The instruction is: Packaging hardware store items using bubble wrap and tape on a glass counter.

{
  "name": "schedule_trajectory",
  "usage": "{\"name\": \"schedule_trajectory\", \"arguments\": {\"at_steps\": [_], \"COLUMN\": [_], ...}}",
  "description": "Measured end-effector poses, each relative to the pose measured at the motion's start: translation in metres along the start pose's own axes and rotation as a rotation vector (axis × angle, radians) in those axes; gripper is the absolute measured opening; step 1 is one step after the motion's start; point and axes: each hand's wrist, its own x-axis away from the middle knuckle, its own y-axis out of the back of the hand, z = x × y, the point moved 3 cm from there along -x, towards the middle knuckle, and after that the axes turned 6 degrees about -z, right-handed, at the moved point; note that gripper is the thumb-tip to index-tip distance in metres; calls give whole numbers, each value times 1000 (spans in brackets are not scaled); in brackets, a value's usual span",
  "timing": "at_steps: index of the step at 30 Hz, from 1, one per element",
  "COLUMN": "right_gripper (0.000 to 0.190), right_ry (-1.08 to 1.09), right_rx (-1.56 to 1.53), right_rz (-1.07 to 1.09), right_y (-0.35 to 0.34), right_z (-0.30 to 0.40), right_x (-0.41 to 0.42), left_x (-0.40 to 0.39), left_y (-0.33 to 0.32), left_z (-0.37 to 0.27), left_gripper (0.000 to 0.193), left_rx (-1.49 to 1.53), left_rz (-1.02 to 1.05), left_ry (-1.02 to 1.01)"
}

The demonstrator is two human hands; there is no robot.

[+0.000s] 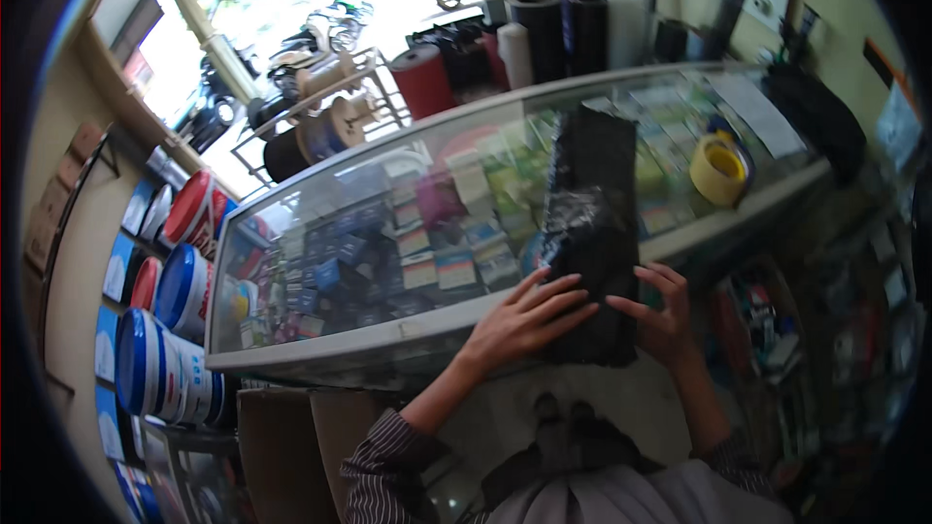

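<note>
A long package wrapped in black plastic lies across the front edge of a glass display counter, its near end jutting out over the floor. My left hand rests flat on the wrap with its fingers spread. At the package's right edge is my right hand, thumb and fingers apart, the thumb near or on the plastic. To the right on the glass stands a roll of yellowish tape. What the wrap covers is hidden.
Paint buckets are stacked at the left wall, by an open cardboard box. Plastic sheeting rolls stand beyond the counter. A white paper and a black bag lie at its right end. Cable spools sit on a rack.
</note>
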Motion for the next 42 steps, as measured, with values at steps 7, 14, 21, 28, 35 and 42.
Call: {"name": "schedule_trajectory", "arguments": {"at_steps": [7, 14, 21, 28, 35, 42], "right_gripper": [31, 28, 27, 18, 22, 26], "right_ry": [87, 162, 223, 281, 254, 104], "right_rx": [43, 51, -60, -12, -26, -113], "right_rz": [117, 221, 253, 257, 300, 322], "right_y": [-3, 0, 4, 7, 2, 0], "right_z": [3, 6, -1, 2, 5, 4], "right_x": [12, 16, 17, 14, 10, 6], "left_x": [12, 29, 25, 51, 30, 32], "left_y": [-19, -20, -11, -21, -51, -48], "left_z": [-9, -21, -20, -45, -51, -40], "left_gripper": [39, 36, 32, 30, 19, 41], "left_rx": [58, -157, -107, 733, 477, 35], "left_rz": [-72, -213, -136, -845, -813, -568], "left_ry": [-12, 170, 109, 1316, 1226, 503]}}
